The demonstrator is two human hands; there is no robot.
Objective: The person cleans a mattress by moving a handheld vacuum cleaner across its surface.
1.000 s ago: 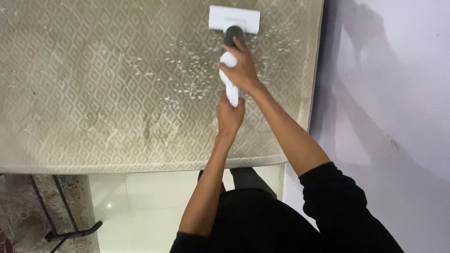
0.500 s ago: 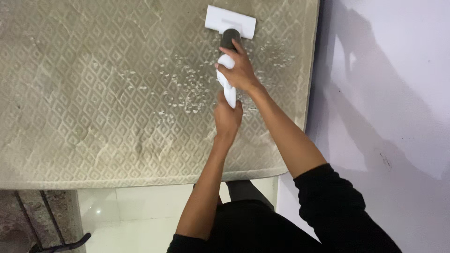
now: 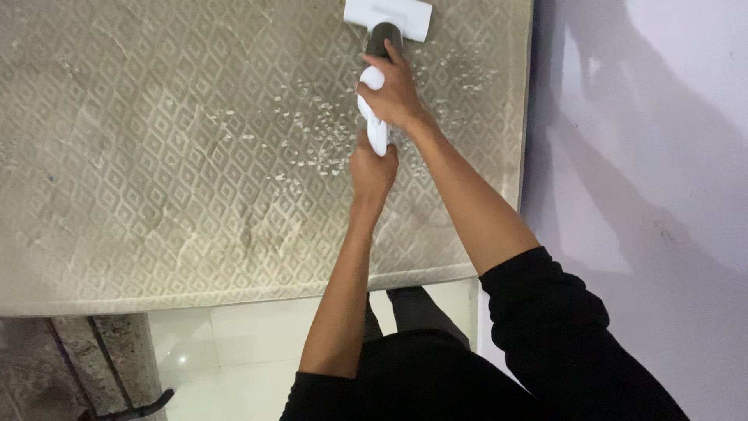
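Head view only. Beige mattress (image 3: 156, 156) with a raised diamond quilt pattern fills the left and centre of the scene; its near edge runs across above pale floor tiles (image 3: 234, 343), and its right edge sits close to a plain lilac wall (image 3: 639, 156).

Handheld vacuum (image 3: 375, 78): white body, dark neck, flat white nozzle head (image 3: 388, 15) pressed onto the mattress at the far edge of view. Head lies flat on the fabric, presumably so the suction mouth seals against the quilted surface.

Right hand (image 3: 393, 97): fingers wrapped closed around the far part of the white body, index finger extended along the dark neck, which looks like a way to steer and press the nozzle down.

Left hand (image 3: 372, 170): closed around the near end of the handle, just behind the right hand, touching it or nearly so. Two-handed hold likely steadies the tool at full reach; both arms extend well away from the body, black sleeves pushed up.

White crumbs or flakes (image 3: 327, 140) are scattered on the fabric just left of the vacuum and around the nozzle, some to its right near the mattress edge.

Near left: dark metal frame bar (image 3: 117, 374) beside a patterned rug (image 3: 31, 366), partly cut off.
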